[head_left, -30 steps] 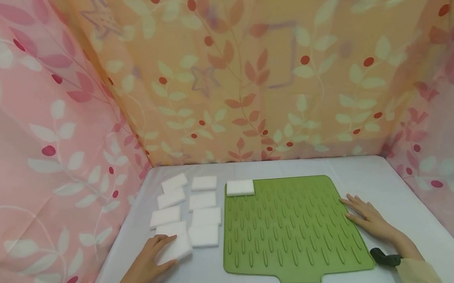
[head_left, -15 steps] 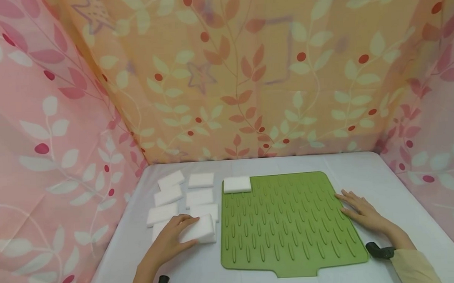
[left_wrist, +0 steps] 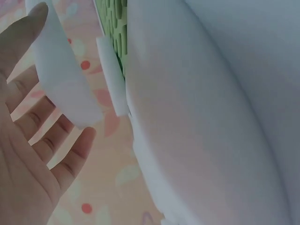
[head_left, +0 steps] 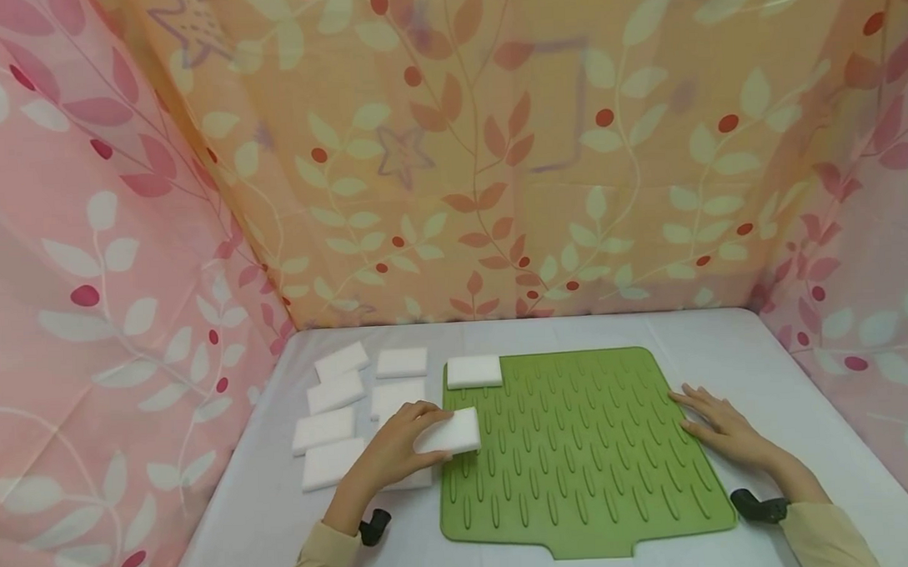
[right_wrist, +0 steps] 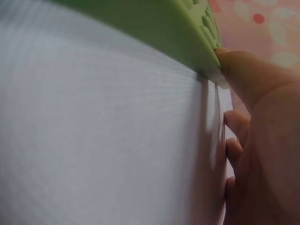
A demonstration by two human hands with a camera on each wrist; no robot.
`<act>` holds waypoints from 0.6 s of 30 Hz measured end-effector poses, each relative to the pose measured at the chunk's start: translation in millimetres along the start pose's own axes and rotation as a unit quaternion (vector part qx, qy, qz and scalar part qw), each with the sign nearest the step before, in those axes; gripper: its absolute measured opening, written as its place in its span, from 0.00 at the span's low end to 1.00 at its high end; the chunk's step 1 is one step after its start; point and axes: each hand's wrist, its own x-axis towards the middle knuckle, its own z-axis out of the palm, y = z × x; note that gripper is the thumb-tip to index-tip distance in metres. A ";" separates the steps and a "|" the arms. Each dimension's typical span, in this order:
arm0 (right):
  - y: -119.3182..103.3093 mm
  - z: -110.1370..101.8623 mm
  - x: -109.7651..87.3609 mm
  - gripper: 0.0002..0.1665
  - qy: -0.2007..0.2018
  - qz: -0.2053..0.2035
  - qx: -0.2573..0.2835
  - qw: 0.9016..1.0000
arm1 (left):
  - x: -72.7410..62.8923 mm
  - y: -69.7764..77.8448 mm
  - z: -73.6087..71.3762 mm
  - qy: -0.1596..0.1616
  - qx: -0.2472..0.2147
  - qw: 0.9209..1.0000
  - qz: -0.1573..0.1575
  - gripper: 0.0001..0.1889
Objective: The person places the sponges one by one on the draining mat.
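In the head view my left hand [head_left: 399,444] pinches a white sponge block [head_left: 461,433] between thumb and fingers, over the left edge of a green ridged mat [head_left: 572,446]. The left wrist view shows the same sponge [left_wrist: 63,70] raised in that hand, thumb on one face. Another white sponge [head_left: 475,371] lies flat in the mat's far left corner. My right hand [head_left: 729,432] rests at the mat's right edge with fingers stretched out. Up close in the right wrist view, its thumb [right_wrist: 251,70] touches the mat's rim [right_wrist: 206,56].
Left of the mat, several white sponges lie in two rough columns, among them a near one [head_left: 333,465] and a far one [head_left: 402,362]. My left forearm partly covers the nearest ones. Patterned cloth [head_left: 494,149] walls the white table [head_left: 696,329] at the back and sides.
My left hand has picked up a sponge from the near left of the group and carried it right, to the mat's left edge. The right hand stays at the mat's right edge.
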 end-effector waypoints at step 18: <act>3.1 1.6 -0.8 0.30 0.005 0.000 -0.005 1.000 | 45.5 0.0 27.8 0.018 0.056 0.998 0.026 0.32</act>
